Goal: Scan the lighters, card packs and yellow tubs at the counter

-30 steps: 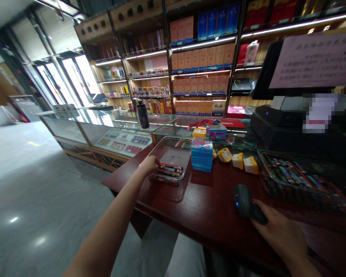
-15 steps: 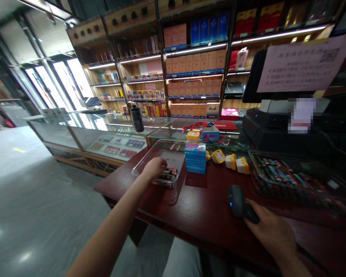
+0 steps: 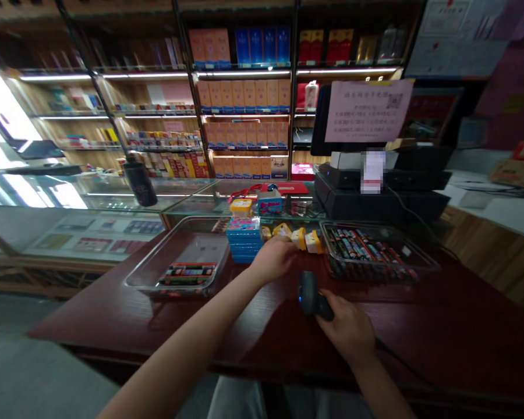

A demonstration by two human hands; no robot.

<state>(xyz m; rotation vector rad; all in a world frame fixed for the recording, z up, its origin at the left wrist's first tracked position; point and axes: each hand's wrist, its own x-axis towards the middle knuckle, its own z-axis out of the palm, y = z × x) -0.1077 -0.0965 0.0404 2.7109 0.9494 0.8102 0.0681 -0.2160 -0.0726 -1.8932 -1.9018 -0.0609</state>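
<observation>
My right hand is wrapped round the handle of a black barcode scanner, which has a small blue light and is held over the dark red table. My left hand is over the table just in front of several small yellow-and-white tubs, to the right of a stack of blue boxes. Its fingers point away and are partly hidden, so I cannot see whether anything is in them. On the left, a clear plastic tray holds a few dark, stick-shaped packs.
Another clear tray, at the right, holds many similar packs. Behind it stand a black register and a screen with a pink notice. A black bottle stands on the glass counter. The scanner's cable trails right.
My left hand has come out of the left tray and moved right, to before the yellow tubs. The view has turned right. My right hand still holds the barcode scanner.
</observation>
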